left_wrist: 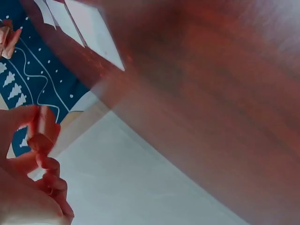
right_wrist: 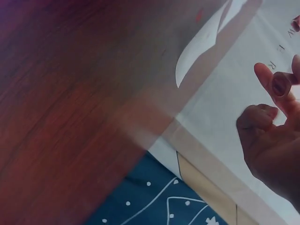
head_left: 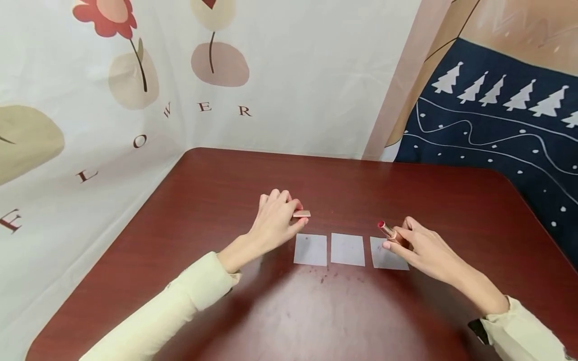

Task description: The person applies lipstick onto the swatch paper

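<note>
My left hand point(head_left: 276, 218) pinches a small pinkish-gold lipstick cap point(head_left: 301, 213) between thumb and fingers, above the table. The same cap point(left_wrist: 43, 131) appears large and boxy in the left wrist view. In my right hand point(head_left: 429, 250) is an uncapped lipstick point(head_left: 389, 231), its red tip pointing up and to the left. Only the lipstick's round end point(right_wrist: 281, 85) shows between the fingers in the right wrist view. Beneath the hands lie a left white paper square point(head_left: 310, 249), a middle square point(head_left: 347, 249) and a right square point(head_left: 386, 258), partly covered by the right hand.
The dark red-brown table point(head_left: 253, 175) has rounded corners and small dark specks point(head_left: 322, 277) in front of the papers. A pale printed cloth point(head_left: 307, 90) hangs behind and to the left. A navy cloth point(head_left: 487, 120) with white trees hangs at the right.
</note>
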`<action>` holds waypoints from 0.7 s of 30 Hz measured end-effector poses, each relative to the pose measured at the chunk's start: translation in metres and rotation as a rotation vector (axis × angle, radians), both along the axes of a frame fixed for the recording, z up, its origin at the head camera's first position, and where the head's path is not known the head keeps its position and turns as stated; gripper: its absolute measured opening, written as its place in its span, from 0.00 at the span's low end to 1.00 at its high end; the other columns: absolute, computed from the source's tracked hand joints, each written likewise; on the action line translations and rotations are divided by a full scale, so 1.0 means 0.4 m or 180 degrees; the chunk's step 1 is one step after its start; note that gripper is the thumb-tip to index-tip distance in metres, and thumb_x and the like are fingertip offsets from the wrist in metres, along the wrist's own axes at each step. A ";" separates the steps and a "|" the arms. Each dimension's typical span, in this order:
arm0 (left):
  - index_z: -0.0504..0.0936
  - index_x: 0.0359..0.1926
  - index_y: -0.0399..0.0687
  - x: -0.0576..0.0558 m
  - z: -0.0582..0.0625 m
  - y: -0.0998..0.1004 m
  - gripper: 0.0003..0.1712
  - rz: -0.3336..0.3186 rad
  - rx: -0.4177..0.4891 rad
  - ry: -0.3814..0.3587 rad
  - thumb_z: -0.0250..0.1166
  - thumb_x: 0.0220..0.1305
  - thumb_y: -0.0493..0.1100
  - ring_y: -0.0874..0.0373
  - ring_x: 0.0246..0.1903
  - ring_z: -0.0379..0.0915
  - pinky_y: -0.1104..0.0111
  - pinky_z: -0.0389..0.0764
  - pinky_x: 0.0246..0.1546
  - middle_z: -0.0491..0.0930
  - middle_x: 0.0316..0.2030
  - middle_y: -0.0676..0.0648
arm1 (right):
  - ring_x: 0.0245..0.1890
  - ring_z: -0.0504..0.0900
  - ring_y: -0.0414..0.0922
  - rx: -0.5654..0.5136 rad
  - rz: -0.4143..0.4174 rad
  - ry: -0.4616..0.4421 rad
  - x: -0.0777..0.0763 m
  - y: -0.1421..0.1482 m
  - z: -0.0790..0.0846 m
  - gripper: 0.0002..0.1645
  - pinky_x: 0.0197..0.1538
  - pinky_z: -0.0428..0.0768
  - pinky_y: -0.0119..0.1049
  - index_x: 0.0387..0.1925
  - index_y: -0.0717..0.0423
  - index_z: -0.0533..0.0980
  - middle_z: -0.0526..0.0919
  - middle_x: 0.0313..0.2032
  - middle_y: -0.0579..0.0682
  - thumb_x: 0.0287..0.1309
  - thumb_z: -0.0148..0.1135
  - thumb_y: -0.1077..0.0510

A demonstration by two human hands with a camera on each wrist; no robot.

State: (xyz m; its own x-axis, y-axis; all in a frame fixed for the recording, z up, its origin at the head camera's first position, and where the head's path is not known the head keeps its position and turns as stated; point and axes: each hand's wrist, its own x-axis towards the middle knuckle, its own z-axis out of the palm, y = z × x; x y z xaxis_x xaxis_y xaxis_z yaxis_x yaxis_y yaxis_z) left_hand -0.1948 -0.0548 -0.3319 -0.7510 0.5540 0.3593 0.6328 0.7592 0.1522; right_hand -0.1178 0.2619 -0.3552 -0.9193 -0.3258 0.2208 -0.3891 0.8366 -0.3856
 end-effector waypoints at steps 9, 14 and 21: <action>0.75 0.37 0.48 -0.054 -0.051 0.089 0.08 -0.0249 -0.0051 -0.0518 0.58 0.64 0.47 0.58 0.28 0.72 0.66 0.65 0.27 0.74 0.26 0.54 | 0.21 0.68 0.34 -0.0562 0.0128 -0.0194 0.006 0.008 -0.017 0.09 0.22 0.69 0.28 0.34 0.46 0.77 0.71 0.23 0.35 0.51 0.69 0.52; 0.77 0.39 0.49 -0.088 -0.088 0.158 0.09 -0.0339 0.0087 -0.1015 0.60 0.62 0.47 0.65 0.22 0.69 0.71 0.66 0.23 0.72 0.22 0.57 | 0.20 0.66 0.32 -0.0610 0.0246 -0.0235 0.006 0.006 -0.027 0.10 0.22 0.67 0.27 0.34 0.49 0.78 0.70 0.22 0.34 0.52 0.67 0.50; 0.80 0.41 0.50 -0.117 -0.120 0.215 0.12 -0.0338 0.0145 -0.1496 0.66 0.58 0.48 0.63 0.25 0.70 0.71 0.71 0.26 0.75 0.25 0.55 | 0.21 0.66 0.33 -0.0575 0.0219 -0.0295 -0.003 0.002 -0.026 0.11 0.23 0.66 0.28 0.26 0.45 0.73 0.70 0.23 0.35 0.53 0.66 0.47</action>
